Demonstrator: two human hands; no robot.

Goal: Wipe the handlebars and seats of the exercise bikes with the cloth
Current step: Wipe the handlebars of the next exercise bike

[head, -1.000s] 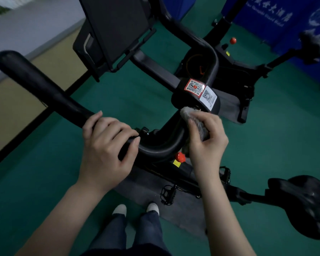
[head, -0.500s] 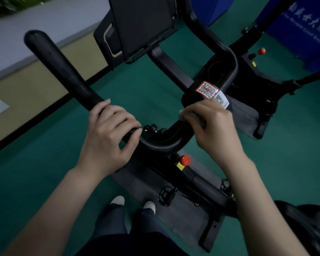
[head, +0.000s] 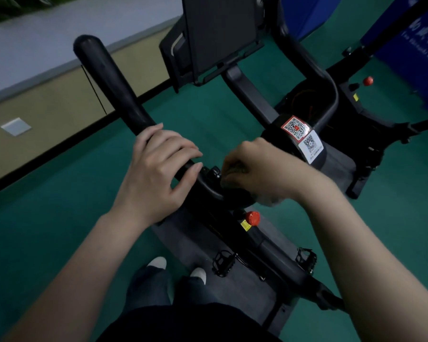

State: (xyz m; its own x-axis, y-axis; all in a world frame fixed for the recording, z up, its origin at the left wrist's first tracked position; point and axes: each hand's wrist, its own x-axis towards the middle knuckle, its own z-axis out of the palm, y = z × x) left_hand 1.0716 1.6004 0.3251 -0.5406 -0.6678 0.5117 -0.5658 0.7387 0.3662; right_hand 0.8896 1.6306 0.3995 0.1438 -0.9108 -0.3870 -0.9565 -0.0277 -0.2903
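The black handlebar [head: 109,80] of the exercise bike runs from the upper left down to a curved middle section. My left hand [head: 156,169] grips the left bar where it bends. My right hand [head: 255,166] is curled round a grey cloth [head: 273,201] and presses it on the curved middle of the bar; only a corner of the cloth shows under the hand. The right bar [head: 314,77] rises behind a hub with QR stickers [head: 302,134]. The seat is out of view.
A dark screen [head: 220,33] is mounted ahead of the bars. A red knob [head: 252,218] sits on the frame below my hands, pedals [head: 223,262] lower down. A second bike [head: 371,114] stands to the right on green floor. My feet [head: 158,264] are beside the mat.
My right hand has slid the cloth left and down from beside the QR hub onto the curved middle of the bar. My left hand keeps its grip. The camera shifted, so the seat left view.
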